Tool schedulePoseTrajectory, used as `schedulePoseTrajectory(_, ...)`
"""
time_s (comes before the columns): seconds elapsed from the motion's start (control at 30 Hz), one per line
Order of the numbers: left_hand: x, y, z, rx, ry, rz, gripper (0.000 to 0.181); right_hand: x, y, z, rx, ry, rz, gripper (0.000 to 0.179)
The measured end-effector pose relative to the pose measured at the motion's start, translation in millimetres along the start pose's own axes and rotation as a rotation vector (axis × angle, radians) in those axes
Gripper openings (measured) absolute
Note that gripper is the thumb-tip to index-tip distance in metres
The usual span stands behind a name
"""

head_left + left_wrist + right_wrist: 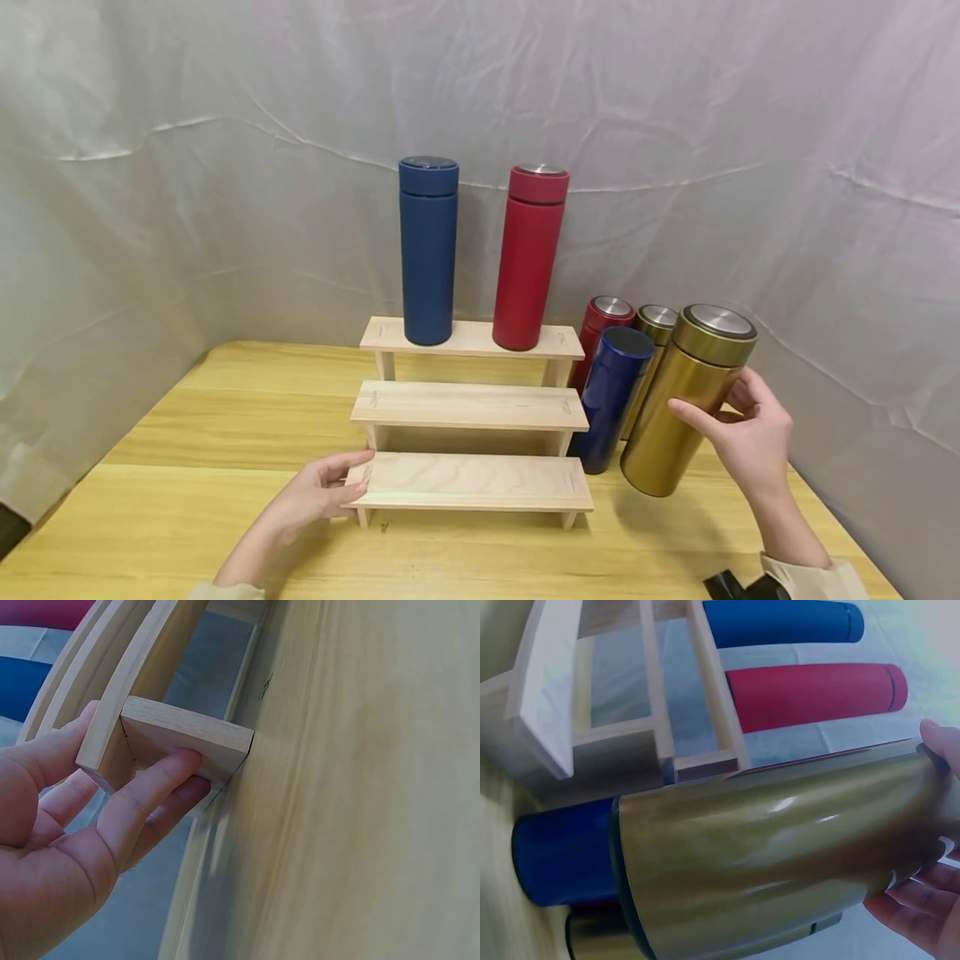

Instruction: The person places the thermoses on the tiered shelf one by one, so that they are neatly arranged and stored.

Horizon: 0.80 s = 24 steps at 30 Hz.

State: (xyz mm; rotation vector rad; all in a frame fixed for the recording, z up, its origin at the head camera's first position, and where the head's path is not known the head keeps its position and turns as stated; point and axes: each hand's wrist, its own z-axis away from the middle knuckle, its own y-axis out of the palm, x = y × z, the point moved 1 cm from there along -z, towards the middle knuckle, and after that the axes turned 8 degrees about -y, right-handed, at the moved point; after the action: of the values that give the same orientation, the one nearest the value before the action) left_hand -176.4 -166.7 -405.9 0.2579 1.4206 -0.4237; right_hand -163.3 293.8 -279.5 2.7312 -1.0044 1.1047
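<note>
My right hand (753,433) grips a gold thermos bottle (686,400) with a silver-topped lid, thumb on the near side and fingers round the far side. The bottle leans with its top to the right, its base above the tabletop. At the left end of a three-step wooden stand (472,483), my left hand (318,492) holds the lowest step. In the left wrist view its thumb is at the board's edge and two fingers (161,776) lie against the end leg. A blue thermos (429,250) and a red thermos (531,258) stand upright on the top step.
Right of the stand, behind the held bottle, are a shiny dark blue bottle (609,400), a red one (600,329) and another gold one (656,321), partly hidden. A grey cloth (300,217) hangs behind the wooden table (195,467). Something black (742,586) is by the right sleeve.
</note>
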Motion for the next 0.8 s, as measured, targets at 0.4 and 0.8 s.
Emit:
schedulePoseTrajectory(0.4,0.2,1.0,-0.5,-0.001,0.001,0.016,0.059,26.4,6.9,-8.4,-0.023,-0.079,-0.137,0.057)
schedulePoseTrajectory(0.8,1.1,1.1,-0.5,0.003,0.005,0.024,0.06,51.1,30.5,-12.6,-0.008,-0.077,-0.215,0.051)
